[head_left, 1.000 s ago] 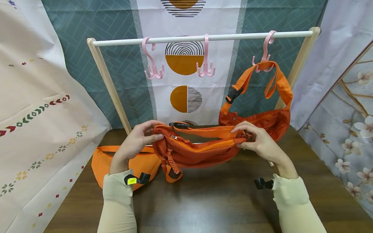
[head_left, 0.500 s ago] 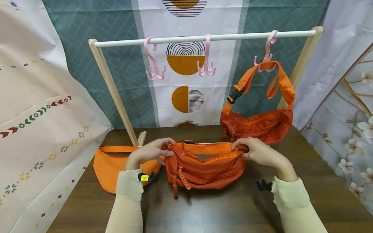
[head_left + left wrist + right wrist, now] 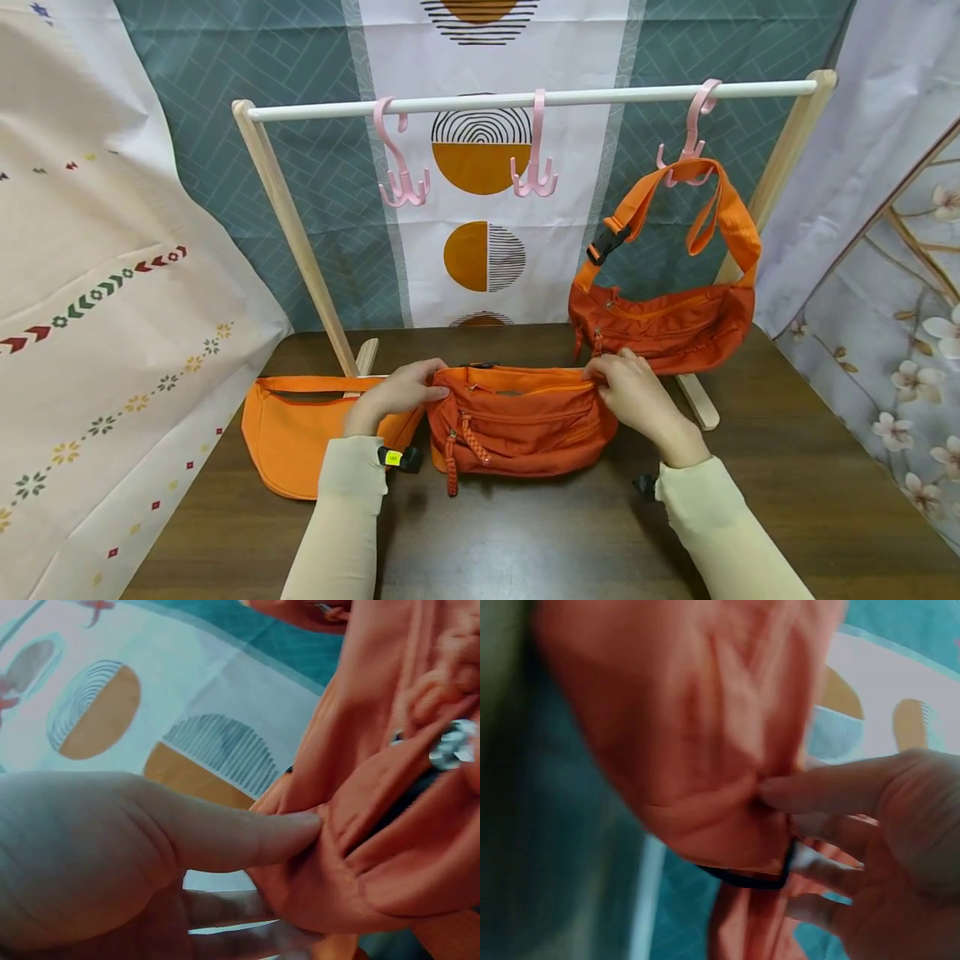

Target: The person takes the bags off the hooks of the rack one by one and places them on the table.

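Observation:
A rust-red waist bag with orange zips, braided zip pulls and an orange strap is upright at the middle of the table, its front facing me. My left hand pinches its upper left corner; in the left wrist view the thumb presses the fabric beside a zip, fingers behind. With my right hand I pinch the upper right corner, and the right wrist view shows that thumb against the cloth. The strap's black buckle shows along the bag's top edge.
A plain orange bag lies left, partly behind my left hand. Behind stands a rack with a white rail and pink hooks, one at the middle. A similar red bag hangs from the right hook. Patterned cloths enclose the table.
Both hands have lowered the waist bag from in front of the rack toward the table. Its front has turned to face me, and the right hand has come left, closer to the left hand.

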{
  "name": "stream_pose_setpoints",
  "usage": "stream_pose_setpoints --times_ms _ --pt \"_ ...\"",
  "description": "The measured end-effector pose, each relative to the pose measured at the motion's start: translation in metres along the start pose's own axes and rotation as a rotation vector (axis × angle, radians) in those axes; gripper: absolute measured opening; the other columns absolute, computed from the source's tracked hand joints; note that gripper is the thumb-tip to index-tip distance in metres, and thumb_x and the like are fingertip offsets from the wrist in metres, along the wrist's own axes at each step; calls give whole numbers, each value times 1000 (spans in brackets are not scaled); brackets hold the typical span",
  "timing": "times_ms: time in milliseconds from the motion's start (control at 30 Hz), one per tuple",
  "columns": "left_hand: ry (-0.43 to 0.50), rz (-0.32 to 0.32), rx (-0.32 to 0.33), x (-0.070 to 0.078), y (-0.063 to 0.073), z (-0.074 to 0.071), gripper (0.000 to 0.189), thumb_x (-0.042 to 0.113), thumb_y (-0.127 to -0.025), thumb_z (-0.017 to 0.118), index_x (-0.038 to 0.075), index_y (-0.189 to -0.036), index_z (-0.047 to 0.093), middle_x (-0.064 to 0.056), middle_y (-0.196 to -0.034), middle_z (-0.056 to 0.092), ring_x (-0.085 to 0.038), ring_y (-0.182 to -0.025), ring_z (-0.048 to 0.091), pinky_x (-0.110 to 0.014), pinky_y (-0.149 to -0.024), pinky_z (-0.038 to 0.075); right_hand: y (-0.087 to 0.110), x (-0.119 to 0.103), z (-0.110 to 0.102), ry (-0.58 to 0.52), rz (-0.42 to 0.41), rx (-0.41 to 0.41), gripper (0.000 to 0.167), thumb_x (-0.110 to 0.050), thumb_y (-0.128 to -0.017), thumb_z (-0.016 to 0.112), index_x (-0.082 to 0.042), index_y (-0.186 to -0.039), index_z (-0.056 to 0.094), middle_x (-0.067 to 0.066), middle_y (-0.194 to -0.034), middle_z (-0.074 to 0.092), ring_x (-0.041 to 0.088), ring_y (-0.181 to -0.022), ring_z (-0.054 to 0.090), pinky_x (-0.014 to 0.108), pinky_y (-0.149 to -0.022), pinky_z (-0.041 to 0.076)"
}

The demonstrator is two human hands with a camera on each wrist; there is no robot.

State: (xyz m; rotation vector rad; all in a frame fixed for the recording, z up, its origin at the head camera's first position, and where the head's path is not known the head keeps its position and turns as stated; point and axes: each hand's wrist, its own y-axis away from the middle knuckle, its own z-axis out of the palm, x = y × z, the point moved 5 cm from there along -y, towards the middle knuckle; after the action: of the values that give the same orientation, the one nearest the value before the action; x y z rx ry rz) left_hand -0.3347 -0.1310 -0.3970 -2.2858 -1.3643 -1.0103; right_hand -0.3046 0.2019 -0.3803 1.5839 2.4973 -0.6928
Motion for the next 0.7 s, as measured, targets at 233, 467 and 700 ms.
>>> stream_pose_setpoints --times_ms 233,467,700 --pt "-136 -60 96 4 -7 5 27 10 -103 63 -2 -126 64 -19 -116 54 -31 -103 51 -47 -92 47 -1 3 15 97 -4 142 18 6 -90 73 -7 -102 77 9 -98 68 33 -89 55 50 -81 45" --pt "-176 -167 154 2 -13 14 27 12 -104 64 2 -129 62 -20 -120 51 -32 -99 53 -47 -91 47 0 -1 21 -7 50 -95 9 -5 -94 75 -10 -101 71 4 -92 56 22 -77 55 40 -67 48" --pt "-114 -41 173 21 -16 15 21 11 -101 69 9 -120 60 -16 -113 52 -28 -92 54 -42 -81 48 8 -8 24 -112 82 -415 18 -9 -97 73 -7 -115 69 6 -103 60 24 -91 58 42 -79 49"
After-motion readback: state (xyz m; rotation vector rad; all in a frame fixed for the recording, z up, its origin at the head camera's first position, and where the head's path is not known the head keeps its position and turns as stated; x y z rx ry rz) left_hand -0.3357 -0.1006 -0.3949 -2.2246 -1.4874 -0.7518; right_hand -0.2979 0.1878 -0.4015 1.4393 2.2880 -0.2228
